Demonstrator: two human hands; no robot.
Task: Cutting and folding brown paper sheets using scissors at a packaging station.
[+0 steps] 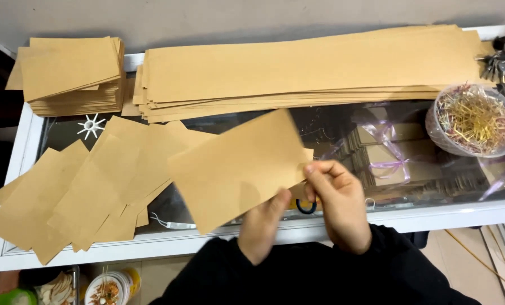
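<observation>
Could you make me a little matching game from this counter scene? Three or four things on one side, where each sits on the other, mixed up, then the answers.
Things:
1. brown paper sheet
2. long paper strips
3. bunch of keys
4. bowl of twist ties

Places:
A. far right corner of the counter, resting on the end of the strips
B. pinched between the left hand and right hand
C. right side of the glass top
D. stacked along the back edge

Pairs: 1-B, 2-D, 3-A, 4-C

keys (494, 61), raffia bowl (473, 120) (clear plastic), hair tie (306, 207)
</observation>
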